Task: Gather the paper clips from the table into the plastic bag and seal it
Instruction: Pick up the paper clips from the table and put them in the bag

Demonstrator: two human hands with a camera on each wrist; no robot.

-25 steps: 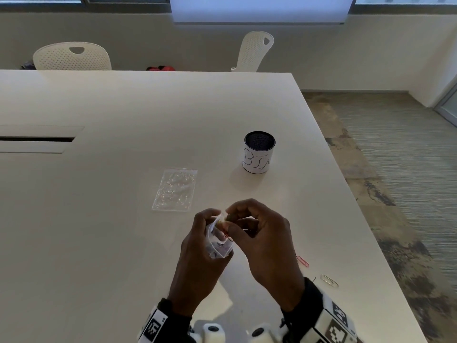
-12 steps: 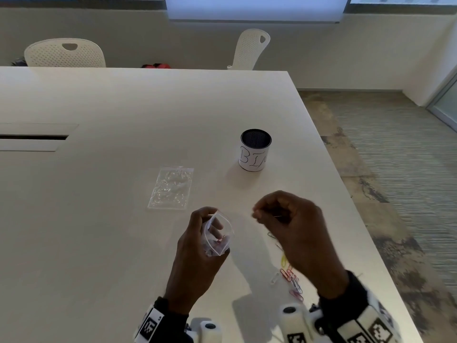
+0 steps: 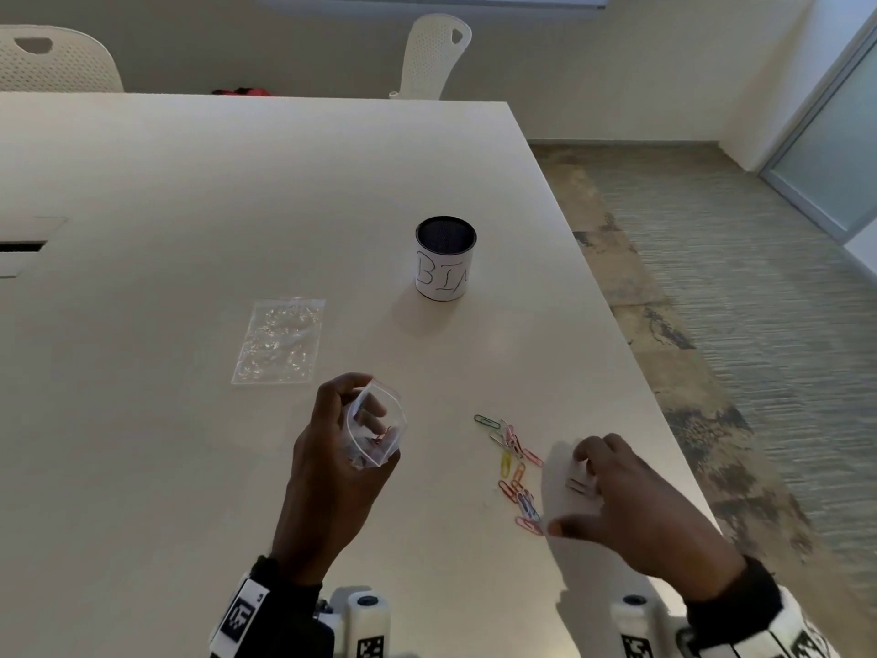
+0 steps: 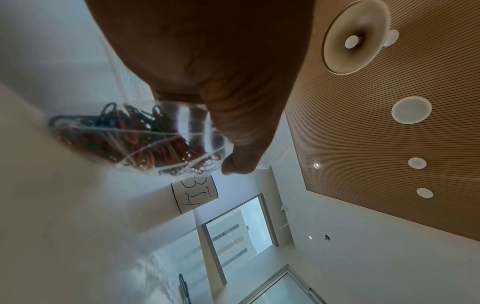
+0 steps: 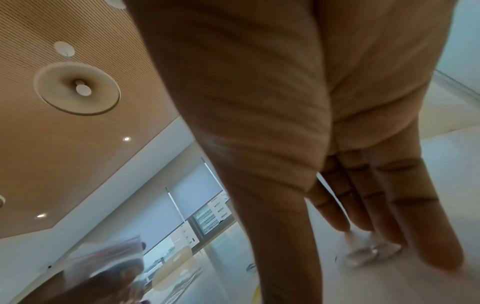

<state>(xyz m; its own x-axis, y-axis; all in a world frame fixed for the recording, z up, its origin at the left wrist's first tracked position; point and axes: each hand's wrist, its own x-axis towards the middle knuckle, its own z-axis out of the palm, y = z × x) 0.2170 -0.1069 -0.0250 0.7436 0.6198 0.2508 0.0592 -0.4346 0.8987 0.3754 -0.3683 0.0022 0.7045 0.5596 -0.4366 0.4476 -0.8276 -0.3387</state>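
My left hand [image 3: 332, 448] grips a small clear plastic bag [image 3: 375, 434] with its mouth open upward, held above the table. Several coloured paper clips fill the bag's bottom [image 4: 145, 139]. A loose pile of coloured paper clips [image 3: 515, 463] lies on the table to the right of the bag. My right hand [image 3: 567, 491] hovers low just right of that pile, fingers [image 5: 389, 216] straight and spread, thumb out, holding nothing. A pale clip [image 3: 580, 486] lies under its fingertips; contact cannot be told.
A white cup marked BIN [image 3: 445, 258] stands behind the hands. A second clear bag [image 3: 280, 341] lies flat to the left of it. The table's right edge [image 3: 664, 420] runs close to my right hand. White chairs [image 3: 434, 54] stand at the far side.
My right hand left the bag's mouth and swung right and down to the table beside the clip pile, opening its fingers. The left hand kept hold of the bag.
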